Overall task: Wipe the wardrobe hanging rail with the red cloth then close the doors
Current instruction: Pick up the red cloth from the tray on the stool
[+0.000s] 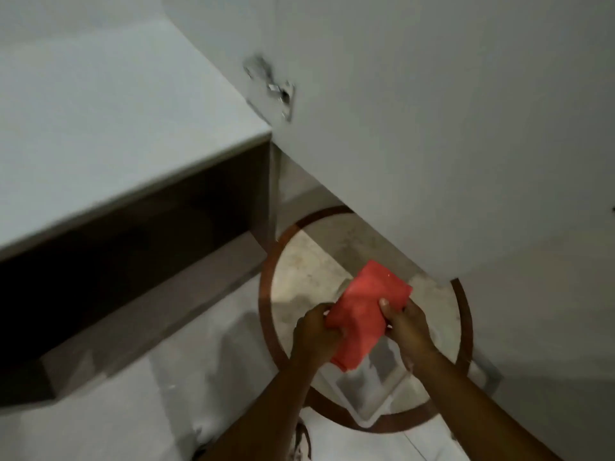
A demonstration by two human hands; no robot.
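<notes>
A round wood-rimmed table [464,314] is carrying a clear plastic tray [369,390] lying toward six o'clock

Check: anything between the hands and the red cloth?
Nothing. Both the left hand and right hand already grip the red cloth, held above the round table. The rail isn't in view.

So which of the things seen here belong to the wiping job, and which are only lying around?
For the job:
- red cloth, held folded by left hand and right hand
- open wardrobe door with its hinge

Just lying about:
- round stool under the hands
- clear plastic tray on the stool

The hanging rail is not in view.
</notes>
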